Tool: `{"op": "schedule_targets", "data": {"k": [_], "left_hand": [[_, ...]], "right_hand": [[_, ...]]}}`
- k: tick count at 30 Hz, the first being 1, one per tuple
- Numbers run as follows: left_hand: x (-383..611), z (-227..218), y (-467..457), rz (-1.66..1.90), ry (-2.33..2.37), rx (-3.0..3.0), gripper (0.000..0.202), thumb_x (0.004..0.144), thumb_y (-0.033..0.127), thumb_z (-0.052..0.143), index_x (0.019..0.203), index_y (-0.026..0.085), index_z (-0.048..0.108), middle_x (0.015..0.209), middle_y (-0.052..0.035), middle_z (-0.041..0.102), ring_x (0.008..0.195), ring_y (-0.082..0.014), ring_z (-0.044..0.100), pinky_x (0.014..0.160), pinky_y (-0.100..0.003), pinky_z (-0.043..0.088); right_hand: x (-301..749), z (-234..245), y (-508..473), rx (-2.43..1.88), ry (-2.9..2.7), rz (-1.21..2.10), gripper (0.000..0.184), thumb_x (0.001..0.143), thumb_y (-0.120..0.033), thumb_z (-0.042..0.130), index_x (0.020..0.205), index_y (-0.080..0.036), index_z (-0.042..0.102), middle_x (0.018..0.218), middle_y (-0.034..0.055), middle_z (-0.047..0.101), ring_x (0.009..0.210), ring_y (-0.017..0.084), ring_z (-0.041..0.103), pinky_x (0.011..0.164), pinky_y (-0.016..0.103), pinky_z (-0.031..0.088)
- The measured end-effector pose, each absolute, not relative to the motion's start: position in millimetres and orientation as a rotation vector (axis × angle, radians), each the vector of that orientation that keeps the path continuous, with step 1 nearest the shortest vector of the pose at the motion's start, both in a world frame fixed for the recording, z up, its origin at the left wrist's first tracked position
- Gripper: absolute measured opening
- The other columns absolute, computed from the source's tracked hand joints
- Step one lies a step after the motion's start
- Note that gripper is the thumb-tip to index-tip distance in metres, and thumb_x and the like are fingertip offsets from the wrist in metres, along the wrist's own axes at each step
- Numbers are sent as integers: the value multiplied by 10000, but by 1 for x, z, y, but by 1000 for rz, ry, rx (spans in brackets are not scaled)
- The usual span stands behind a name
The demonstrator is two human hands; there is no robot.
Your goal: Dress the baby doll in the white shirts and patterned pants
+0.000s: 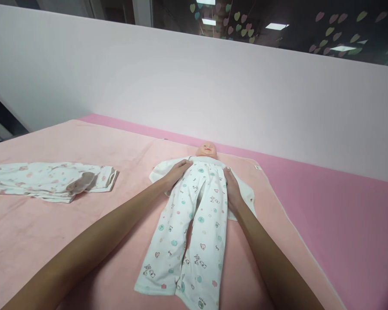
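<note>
A baby doll [208, 150] lies on its back with its head toward the wall. It wears a white top [163, 169] whose sleeves spread to both sides. White baby trousers [200, 219] printed with small animals and coloured dots cover its lower body, with the legs stretched toward me. My left hand [178, 174] grips the trousers at the left of the waist, fingers closed at the edge. On the opposite side my right hand [233, 187] holds the waist, thumb on top. The doll's legs and part of my fingers are hidden by cloth.
Folded printed baby clothes [48, 181] with a brownish patch lie to the left. A peach blanket [123, 254] covers much of the pink surface [352, 224]. Behind it rises a white wall [194, 90] with dark glass above.
</note>
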State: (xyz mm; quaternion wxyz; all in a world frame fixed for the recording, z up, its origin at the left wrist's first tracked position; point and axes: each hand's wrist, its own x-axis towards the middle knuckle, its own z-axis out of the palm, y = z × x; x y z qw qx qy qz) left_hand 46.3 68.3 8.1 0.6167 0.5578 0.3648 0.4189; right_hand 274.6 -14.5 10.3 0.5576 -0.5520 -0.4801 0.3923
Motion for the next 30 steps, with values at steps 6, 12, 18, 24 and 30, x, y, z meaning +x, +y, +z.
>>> {"op": "schedule_targets", "data": {"k": [6,12,18,24,30], "left_hand": [[44,35,63,949,756,1503,416,868,614,686,904,205,617,856,-20,608,818,-194,550,746,-314,429],[45,20,74,1105,1126,1963,237,976,447,534,978,218,589,924,-69,615,956,-275,514,915,-420,415],[15,27,47,1032,1388,2334,210,965,281,472,1096,191,610,1172,-154,629,1121,-344,500,1004,-486,389],[-36,29,-39,845,1236,2207,349,995,503,491,1150,228,638,1093,-103,691,1074,-317,593,898,-427,463],[-44,17,-88,551,1195,1929,532,820,741,643,929,228,737,921,-85,759,837,-309,682,695,-369,472]], "right_hand": [[282,30,-6,-1304,-1307,852,413,854,-647,708,900,-242,641,842,-8,637,848,203,583,818,320,484],[273,18,-7,-1498,-1266,517,282,919,-507,620,1026,-246,625,1090,53,667,1020,239,608,961,400,486],[264,38,-53,-1545,-1454,208,386,882,-226,505,1256,-243,599,1333,105,572,1246,269,528,1081,461,448],[261,48,-147,-1720,-1601,332,285,986,-420,527,1219,-280,615,1221,77,658,1016,263,628,846,417,532],[237,35,-190,-1773,-1691,725,402,940,-634,600,980,-251,716,1012,92,732,916,309,675,780,455,552]]}}
